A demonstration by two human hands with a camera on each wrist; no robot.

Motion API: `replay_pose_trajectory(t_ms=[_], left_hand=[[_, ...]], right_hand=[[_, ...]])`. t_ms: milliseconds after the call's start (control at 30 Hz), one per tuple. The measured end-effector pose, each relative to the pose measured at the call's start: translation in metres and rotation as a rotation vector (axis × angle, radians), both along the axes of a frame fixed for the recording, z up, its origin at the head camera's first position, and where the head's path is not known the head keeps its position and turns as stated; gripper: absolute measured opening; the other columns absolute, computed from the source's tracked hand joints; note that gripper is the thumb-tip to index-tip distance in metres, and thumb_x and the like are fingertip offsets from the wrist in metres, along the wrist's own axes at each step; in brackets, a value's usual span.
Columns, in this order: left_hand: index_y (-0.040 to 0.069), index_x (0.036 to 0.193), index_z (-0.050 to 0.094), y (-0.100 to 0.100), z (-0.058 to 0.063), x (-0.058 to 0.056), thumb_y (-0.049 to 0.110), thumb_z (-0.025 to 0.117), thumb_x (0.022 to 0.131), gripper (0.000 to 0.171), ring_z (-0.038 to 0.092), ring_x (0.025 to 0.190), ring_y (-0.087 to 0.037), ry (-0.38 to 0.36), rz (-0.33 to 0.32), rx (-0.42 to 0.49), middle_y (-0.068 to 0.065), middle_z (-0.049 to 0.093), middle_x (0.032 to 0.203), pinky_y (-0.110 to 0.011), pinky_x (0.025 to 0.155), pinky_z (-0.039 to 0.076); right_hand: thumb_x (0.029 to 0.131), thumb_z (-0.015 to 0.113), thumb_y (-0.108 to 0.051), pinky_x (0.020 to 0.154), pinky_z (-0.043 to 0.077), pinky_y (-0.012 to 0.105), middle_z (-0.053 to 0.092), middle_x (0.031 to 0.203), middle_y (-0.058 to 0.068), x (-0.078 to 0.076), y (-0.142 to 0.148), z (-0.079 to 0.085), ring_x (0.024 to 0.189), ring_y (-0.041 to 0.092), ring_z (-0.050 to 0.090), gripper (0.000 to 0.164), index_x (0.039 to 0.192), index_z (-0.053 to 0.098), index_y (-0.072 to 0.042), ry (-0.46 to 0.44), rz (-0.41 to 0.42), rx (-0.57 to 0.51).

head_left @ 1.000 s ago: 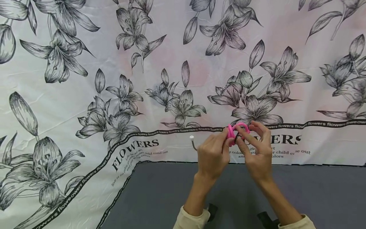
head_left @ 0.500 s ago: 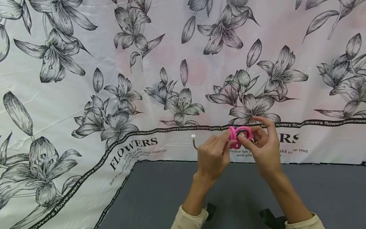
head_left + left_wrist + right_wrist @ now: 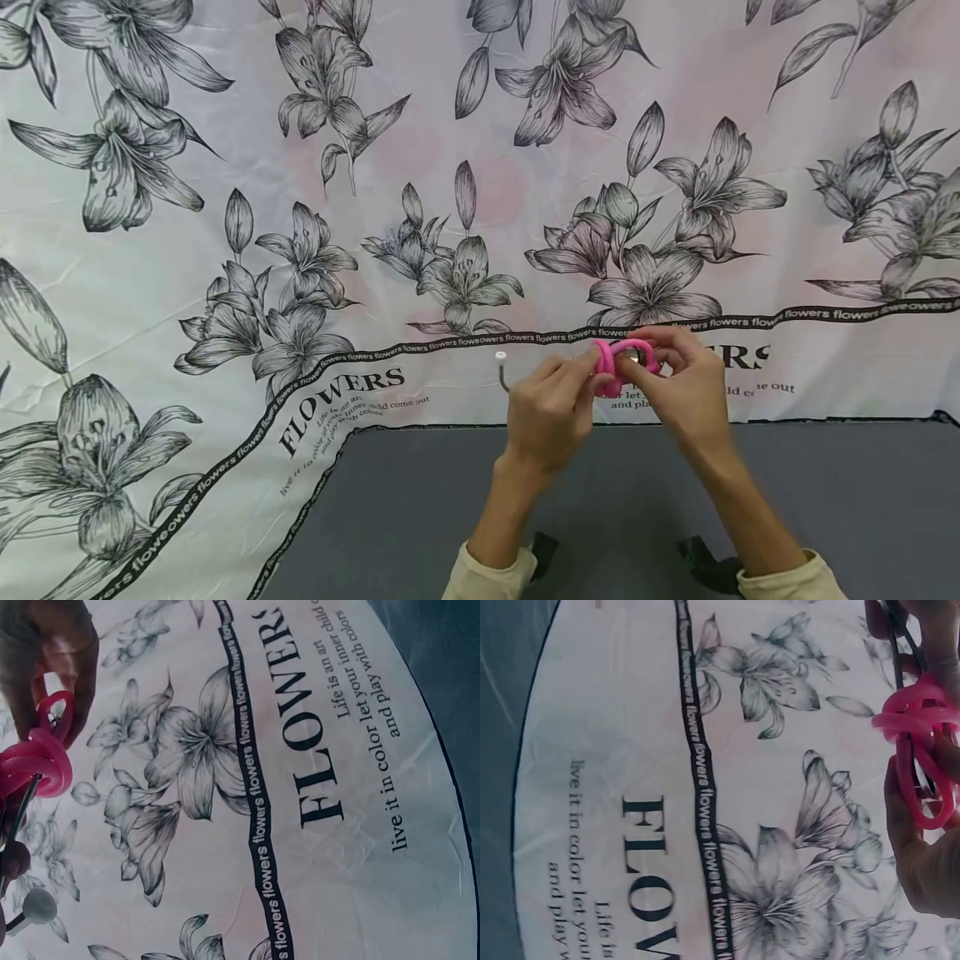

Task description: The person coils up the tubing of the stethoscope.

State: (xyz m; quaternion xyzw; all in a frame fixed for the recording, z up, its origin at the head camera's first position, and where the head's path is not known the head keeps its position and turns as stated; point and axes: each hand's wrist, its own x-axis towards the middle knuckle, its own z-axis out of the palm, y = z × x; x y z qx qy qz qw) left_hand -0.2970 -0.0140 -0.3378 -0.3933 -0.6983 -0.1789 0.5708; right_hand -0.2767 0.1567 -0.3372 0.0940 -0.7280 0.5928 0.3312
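Note:
A stethoscope with pink tubing (image 3: 604, 367) is held between both hands above the tablecloth's border. Its tubing is wound into a coil around the metal ear tubes, with a loop standing out to the right. My left hand (image 3: 543, 412) grips the ear tubes at the coil's left side. Past that hand a white ear tip (image 3: 500, 357) sticks out; it also shows as a grey ear tip (image 3: 39, 906) in the left wrist view. On the other side, my right hand (image 3: 693, 396) pinches the loop (image 3: 930, 814) between thumb and fingers. Fingers partly hide a dark, shiny part inside the loop.
Under the hands lies a white tablecloth (image 3: 442, 375) with printed lilies and a black lettered border (image 3: 480, 339). Nearer the body is a dark grey surface (image 3: 420, 500). Black straps (image 3: 705, 567) sit near the cream sleeves (image 3: 491, 575).
The right hand's raised fingers have come down onto the pink loop, which has turned slightly. The left hand keeps its grip. The whole view has shifted a little.

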Motion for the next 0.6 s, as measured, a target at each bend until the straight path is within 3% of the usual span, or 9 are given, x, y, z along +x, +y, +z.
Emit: replay_pose_trajectory(t_ms=[100,233,467,600], left_hand=[[0.002,0.112,0.079,-0.007,0.000,-0.001,0.017,0.082,0.091,0.026,0.068,0.072,-0.011,-0.048,-0.047,0.008,-0.003,0.081,0.083,-0.010,0.066,0.054],[0.001,0.113,0.079,-0.013,0.000,-0.003,0.016,0.084,0.089,0.029,0.065,0.070,-0.010,-0.079,-0.103,-0.009,-0.003,0.081,0.083,-0.009,0.065,0.051],[0.002,0.114,0.079,-0.013,0.004,-0.006,0.016,0.085,0.088,0.030,0.063,0.069,-0.008,-0.081,-0.132,-0.058,-0.001,0.078,0.079,-0.008,0.061,0.046],[0.002,0.116,0.078,-0.014,0.003,-0.007,0.017,0.083,0.090,0.031,0.064,0.071,-0.008,-0.106,-0.119,-0.079,-0.001,0.077,0.079,-0.008,0.063,0.047]], right_hand=[[0.082,0.089,-0.004,0.063,0.041,0.011,0.062,0.097,-0.001,0.002,-0.005,0.000,0.076,-0.004,0.055,0.034,0.112,0.075,-0.002,0.088,-0.126,0.151],[0.074,0.093,-0.001,0.066,0.042,0.004,0.067,0.089,0.013,0.006,-0.006,0.004,0.075,-0.012,0.051,0.037,0.106,0.075,0.002,0.220,-0.200,0.273],[0.071,0.094,-0.001,0.055,0.039,0.008,0.065,0.067,0.009,0.009,0.000,0.008,0.060,-0.006,0.048,0.032,0.094,0.072,0.002,0.258,-0.232,0.343],[0.070,0.094,-0.003,0.058,0.040,0.004,0.067,0.068,0.008,0.006,0.004,0.007,0.060,-0.005,0.050,0.033,0.093,0.071,0.002,0.278,-0.244,0.412]])
